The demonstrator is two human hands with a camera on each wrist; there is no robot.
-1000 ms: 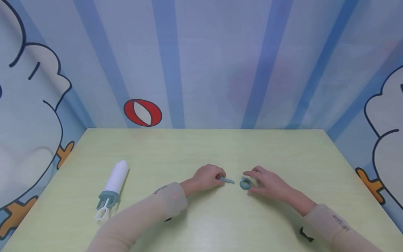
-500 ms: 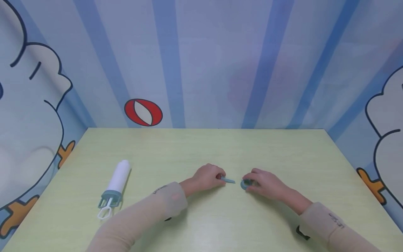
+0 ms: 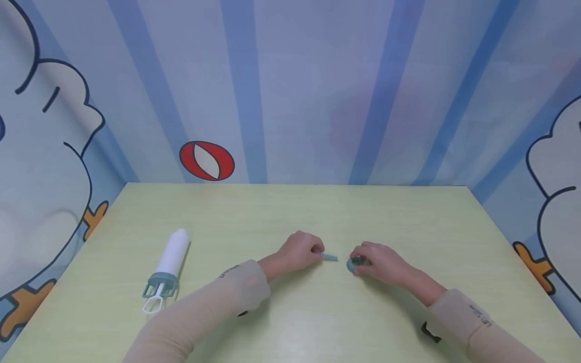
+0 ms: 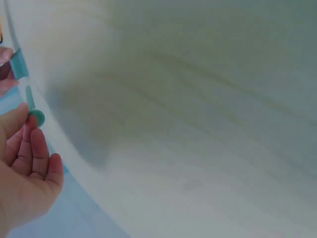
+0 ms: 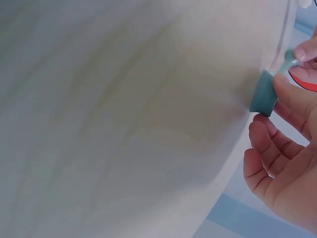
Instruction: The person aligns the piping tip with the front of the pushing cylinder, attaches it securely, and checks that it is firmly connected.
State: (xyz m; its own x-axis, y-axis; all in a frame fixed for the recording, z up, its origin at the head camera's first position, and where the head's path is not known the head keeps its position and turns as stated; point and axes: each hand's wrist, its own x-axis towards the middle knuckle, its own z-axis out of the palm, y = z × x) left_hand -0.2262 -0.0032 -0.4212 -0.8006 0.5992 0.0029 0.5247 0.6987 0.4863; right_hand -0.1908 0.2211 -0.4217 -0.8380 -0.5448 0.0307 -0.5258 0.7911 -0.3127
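The left hand [image 3: 297, 250] pinches a thin teal piece [image 3: 329, 257] pointing toward the right hand [image 3: 383, 263], which grips a teal ring [image 5: 263, 94], while a white tube [image 3: 173, 252] lies left of both hands

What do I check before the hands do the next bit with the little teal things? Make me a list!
1. Left hand pinches the thin teal piece: ok.
2. Right hand holds the teal ring: ok.
3. Thin teal piece and teal ring joined: not ok, there's a gap between them.
4. Ring's hole lined up with the thin piece: cannot tell, fingers hide part of it.
5. White tube lying on the table, untouched by both hands: ok.
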